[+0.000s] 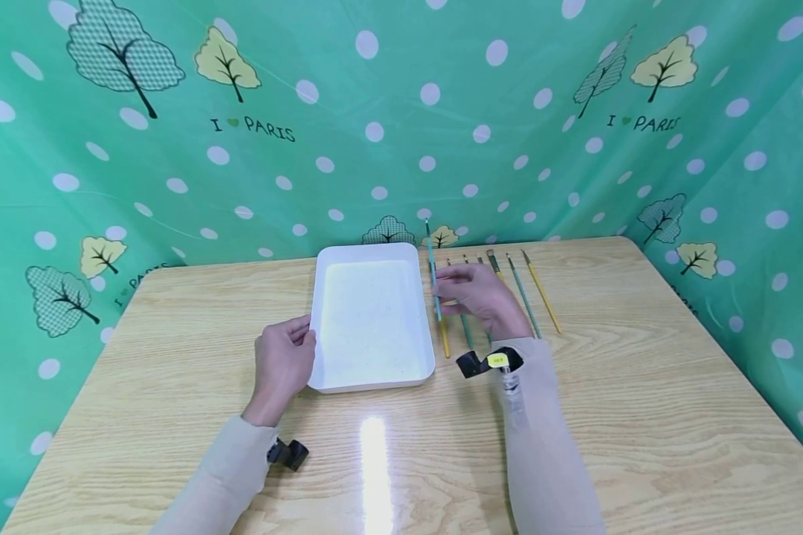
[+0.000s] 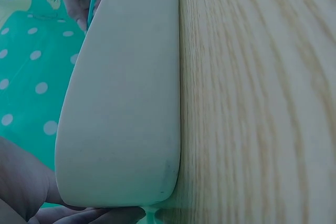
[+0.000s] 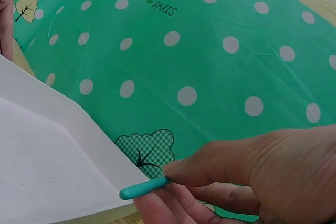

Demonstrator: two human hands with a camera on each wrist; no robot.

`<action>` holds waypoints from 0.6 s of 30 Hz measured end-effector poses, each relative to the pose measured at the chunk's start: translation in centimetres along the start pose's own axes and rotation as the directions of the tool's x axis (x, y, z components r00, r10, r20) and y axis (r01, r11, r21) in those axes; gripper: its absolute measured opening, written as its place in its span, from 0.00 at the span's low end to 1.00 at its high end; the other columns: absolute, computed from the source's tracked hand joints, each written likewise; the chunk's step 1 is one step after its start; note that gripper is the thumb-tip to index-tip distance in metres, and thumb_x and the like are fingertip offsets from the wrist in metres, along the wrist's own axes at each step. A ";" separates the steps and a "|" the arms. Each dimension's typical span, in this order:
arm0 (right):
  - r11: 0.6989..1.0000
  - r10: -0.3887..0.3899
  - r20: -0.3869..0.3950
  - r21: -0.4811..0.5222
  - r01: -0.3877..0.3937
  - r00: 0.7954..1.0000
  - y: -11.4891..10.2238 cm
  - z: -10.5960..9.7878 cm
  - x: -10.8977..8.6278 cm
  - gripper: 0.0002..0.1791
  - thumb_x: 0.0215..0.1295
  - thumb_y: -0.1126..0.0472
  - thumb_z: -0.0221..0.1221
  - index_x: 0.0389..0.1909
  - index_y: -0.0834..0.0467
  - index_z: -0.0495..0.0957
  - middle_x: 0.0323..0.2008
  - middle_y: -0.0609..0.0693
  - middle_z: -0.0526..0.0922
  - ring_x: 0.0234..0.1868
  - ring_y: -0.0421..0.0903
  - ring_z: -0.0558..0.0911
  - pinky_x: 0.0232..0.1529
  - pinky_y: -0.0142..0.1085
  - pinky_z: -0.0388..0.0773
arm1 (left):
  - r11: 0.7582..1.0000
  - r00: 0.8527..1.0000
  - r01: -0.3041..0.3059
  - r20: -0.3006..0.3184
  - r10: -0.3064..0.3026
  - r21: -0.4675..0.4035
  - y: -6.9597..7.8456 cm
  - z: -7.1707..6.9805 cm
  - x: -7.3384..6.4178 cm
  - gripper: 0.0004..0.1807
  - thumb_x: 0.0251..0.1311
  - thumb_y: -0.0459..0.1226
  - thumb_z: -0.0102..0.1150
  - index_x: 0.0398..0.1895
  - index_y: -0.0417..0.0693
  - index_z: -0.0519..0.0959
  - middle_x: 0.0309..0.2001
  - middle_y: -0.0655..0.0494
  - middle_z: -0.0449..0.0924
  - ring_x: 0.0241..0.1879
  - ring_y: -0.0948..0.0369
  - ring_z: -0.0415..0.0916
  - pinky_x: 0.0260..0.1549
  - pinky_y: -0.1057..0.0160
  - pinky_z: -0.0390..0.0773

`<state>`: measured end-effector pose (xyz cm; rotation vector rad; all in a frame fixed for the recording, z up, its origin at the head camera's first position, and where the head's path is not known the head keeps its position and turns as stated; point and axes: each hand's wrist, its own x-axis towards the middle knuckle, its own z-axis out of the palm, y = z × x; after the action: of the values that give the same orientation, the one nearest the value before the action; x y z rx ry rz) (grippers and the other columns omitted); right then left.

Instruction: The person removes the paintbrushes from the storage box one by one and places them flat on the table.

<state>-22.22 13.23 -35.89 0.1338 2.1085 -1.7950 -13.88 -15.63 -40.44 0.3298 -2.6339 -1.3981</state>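
Observation:
A white rectangular tray sits on the table, its inside bare. My left hand grips the tray's left side wall; in the left wrist view, thumb and fingers lie around the tray's end. My right hand pinches a teal paintbrush between thumb and fingers, just beside the tray's right rim. The brush points away from me, bristles at the far end. In the right wrist view the teal handle's rounded end sticks out from the fingertips near the tray wall.
Several paintbrushes lie in a row right of the tray, among them a yellow one, a teal one and a flat-tipped one. My right hand partly covers some. A green dotted curtain hangs behind the wooden table.

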 end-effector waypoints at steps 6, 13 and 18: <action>1.000 -0.002 0.002 0.006 0.002 1.000 0.1 -0.5 -0.1 0.24 0.71 0.66 0.60 0.66 0.62 0.73 0.59 0.61 0.80 0.49 0.49 0.82 0.54 0.43 0.87 | 1.000 1.000 0.006 0.009 -0.006 0.000 0.1 -0.1 -0.1 0.19 0.72 0.29 0.52 0.62 0.31 0.77 0.55 0.32 0.83 0.53 0.43 0.85 0.48 0.54 0.88; 1.000 0.003 -0.004 0.009 -0.003 1.000 0.2 -0.9 0.0 0.24 0.70 0.66 0.61 0.66 0.60 0.72 0.58 0.60 0.78 0.49 0.50 0.82 0.51 0.40 0.88 | 1.000 1.000 0.007 0.009 -0.007 0.006 -0.1 0.0 0.0 0.19 0.72 0.29 0.52 0.62 0.32 0.77 0.54 0.33 0.83 0.53 0.45 0.85 0.47 0.55 0.88; 1.000 0.012 -0.005 0.019 -0.012 1.000 0.2 -1.4 -0.1 0.25 0.70 0.65 0.62 0.66 0.60 0.72 0.60 0.60 0.78 0.52 0.51 0.82 0.49 0.36 0.88 | 1.000 1.000 0.003 0.004 -0.003 0.010 -0.2 0.1 0.0 0.19 0.72 0.30 0.52 0.62 0.32 0.77 0.54 0.33 0.84 0.52 0.45 0.86 0.46 0.55 0.89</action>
<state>-22.32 14.64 -35.89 0.1561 2.0901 -1.8098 -13.93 -15.64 -40.69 0.3328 -2.6455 -1.3892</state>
